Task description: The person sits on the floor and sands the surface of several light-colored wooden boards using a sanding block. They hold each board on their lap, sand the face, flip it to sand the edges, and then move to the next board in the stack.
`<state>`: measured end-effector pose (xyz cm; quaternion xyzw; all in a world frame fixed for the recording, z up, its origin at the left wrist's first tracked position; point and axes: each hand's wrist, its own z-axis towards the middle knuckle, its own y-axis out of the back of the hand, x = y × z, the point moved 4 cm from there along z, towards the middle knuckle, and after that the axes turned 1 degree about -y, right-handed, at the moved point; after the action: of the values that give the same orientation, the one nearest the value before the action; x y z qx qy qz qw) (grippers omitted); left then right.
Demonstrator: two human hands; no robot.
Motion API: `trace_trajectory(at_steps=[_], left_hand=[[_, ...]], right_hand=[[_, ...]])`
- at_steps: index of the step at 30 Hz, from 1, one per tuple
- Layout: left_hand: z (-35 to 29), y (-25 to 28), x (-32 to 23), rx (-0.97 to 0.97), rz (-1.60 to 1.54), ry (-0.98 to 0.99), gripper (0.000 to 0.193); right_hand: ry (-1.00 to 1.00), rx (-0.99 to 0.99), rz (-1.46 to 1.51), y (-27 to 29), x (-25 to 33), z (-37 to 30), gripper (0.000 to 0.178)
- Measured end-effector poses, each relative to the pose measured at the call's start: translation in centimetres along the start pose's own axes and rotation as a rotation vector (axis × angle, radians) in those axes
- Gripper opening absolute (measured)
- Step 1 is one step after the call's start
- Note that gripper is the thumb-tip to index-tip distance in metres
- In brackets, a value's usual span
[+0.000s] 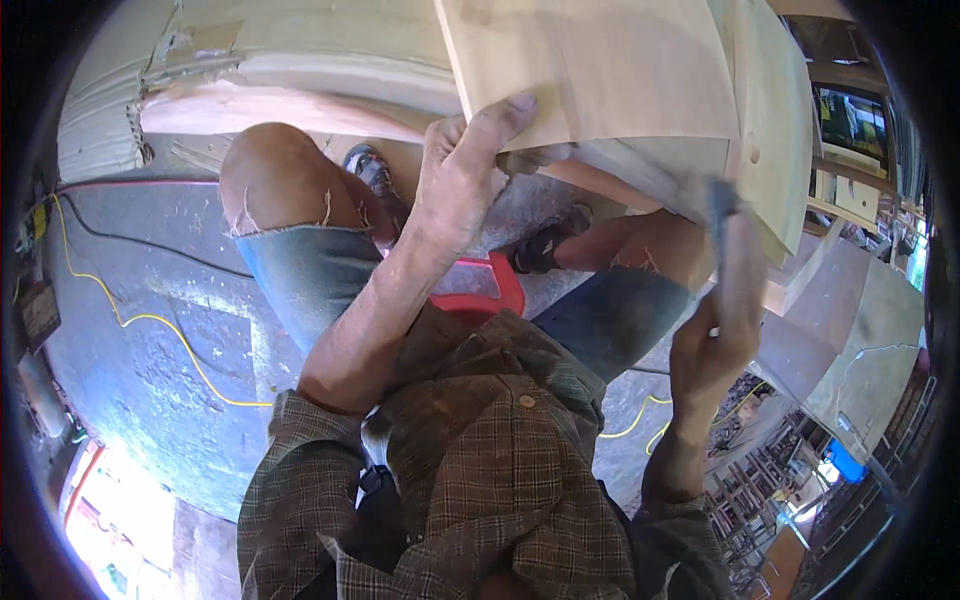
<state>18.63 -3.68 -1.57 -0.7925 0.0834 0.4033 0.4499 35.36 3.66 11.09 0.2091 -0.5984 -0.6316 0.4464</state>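
A pale wooden panel (610, 70) lies over the work surface in front of me, its near edge hanging toward my knees. My left hand (463, 170) is closed on the near left corner of this panel, thumb on top and fingers underneath. At the panel's near right end, my right hand (722, 325) grips a small dark grey flat piece (720, 205), smeared by motion, so its exact kind is unclear. Whether that piece touches the panel's edge, I cannot tell. Another pale board (775, 130) lies right of and partly beneath the panel.
Stacked wooden sheets (330, 45) with ragged edges spread at the far left. A red plastic seat (480, 285) shows between my legs. Across the grey floor (170, 330) run a yellow cord (190, 365) and a black cable (150, 240). Shelving with boards (850, 190) stands on the right.
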Motion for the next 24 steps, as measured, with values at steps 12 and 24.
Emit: trace_trajectory(at_steps=[12,24], left_hand=[[0.1,-0.6,-0.7,-0.025,0.01,-0.004,0.045],[-0.2,0.3,-0.6,-0.073,0.167,-0.011,0.046]], right_hand=[[0.295,0.002,-0.244,-6.1,1.4,7.3,0.045],[-0.316,0.198,0.622,-4.4,-6.3,-3.1,0.031]])
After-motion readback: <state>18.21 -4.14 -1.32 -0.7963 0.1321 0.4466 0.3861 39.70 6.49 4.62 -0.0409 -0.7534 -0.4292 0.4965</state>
